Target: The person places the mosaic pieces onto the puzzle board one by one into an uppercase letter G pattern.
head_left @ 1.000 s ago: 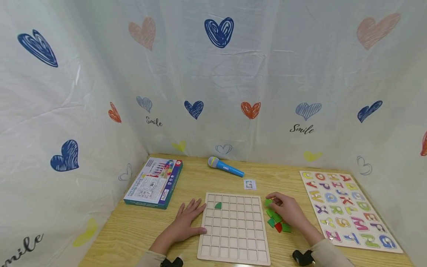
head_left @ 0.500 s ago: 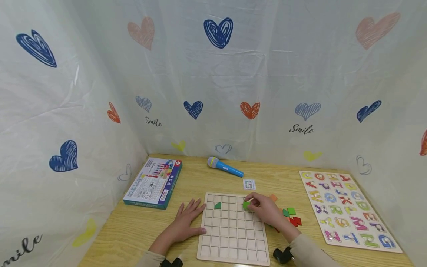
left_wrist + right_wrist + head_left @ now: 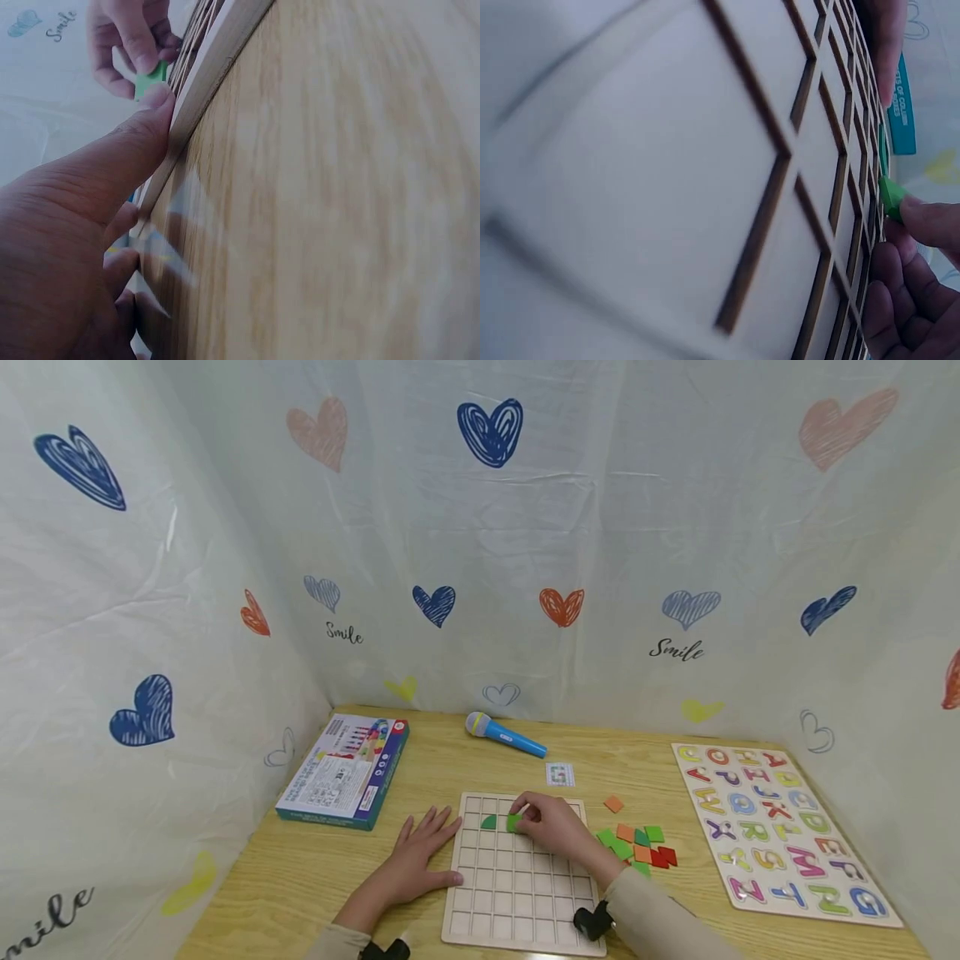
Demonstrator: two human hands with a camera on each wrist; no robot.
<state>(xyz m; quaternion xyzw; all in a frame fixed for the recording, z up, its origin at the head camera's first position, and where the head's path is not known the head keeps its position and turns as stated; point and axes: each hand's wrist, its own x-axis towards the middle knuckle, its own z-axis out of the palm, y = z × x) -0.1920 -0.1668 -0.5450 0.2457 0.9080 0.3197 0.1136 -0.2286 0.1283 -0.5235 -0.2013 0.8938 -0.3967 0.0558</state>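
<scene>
1 grid board [image 3: 517, 893], 2 green pcs on it [image 3: 490, 822] [image 3: 513, 823]. Loose tiles [image 3: 637, 847] beside it: approx 8, plus 1 orange tile [image 3: 613, 804] apart. 1 letter puzzle [image 3: 780, 831], 1 toy mic [image 3: 504, 736], 1 box [image 3: 347, 770], 1 small card [image 3: 560, 773]. 2 hands [image 3: 416, 858] [image 3: 551, 827].

The head view looks forward and down over the whole table [image 3: 300, 877]. Each wrist view sits very close and low, skimming the grid board [image 3: 517, 881]: the left along its left edge, the right, blurred, apparently across its cells. All three share that board.
</scene>
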